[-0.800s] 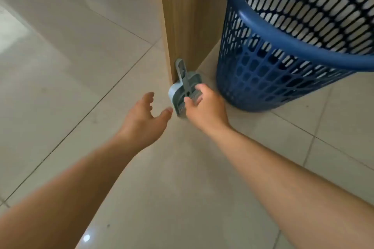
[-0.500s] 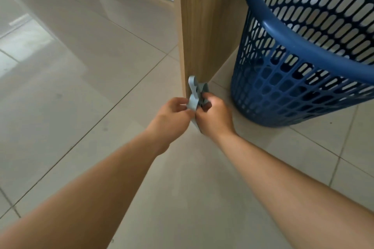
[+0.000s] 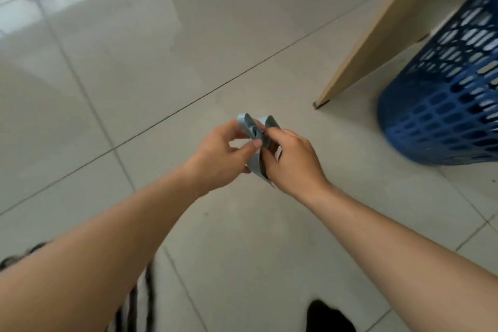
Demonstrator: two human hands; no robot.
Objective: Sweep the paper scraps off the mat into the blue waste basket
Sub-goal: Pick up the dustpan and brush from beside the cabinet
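Note:
A small grey-blue dustpan and brush set (image 3: 256, 143) is held above the tiled floor between both hands. My left hand (image 3: 221, 153) pinches its left handle with thumb and fingers. My right hand (image 3: 293, 162) grips the right part from the other side. The two handles stick up side by side above my fingers. The blue waste basket (image 3: 444, 116) stands on the floor to the right, apart from my hands. No mat or paper scraps are in view.
A light wooden furniture panel (image 3: 377, 35) stands on the floor just left of the basket. Shiny beige floor tiles (image 3: 134, 75) fill the rest. A dark shape (image 3: 328, 315) sits at the bottom edge, and dark strands (image 3: 142, 294) show bottom left.
The set has been lifted from against the wooden panel and brought away to the left. Both hands now hold it, and the view has swung left, leaving the basket at the right edge.

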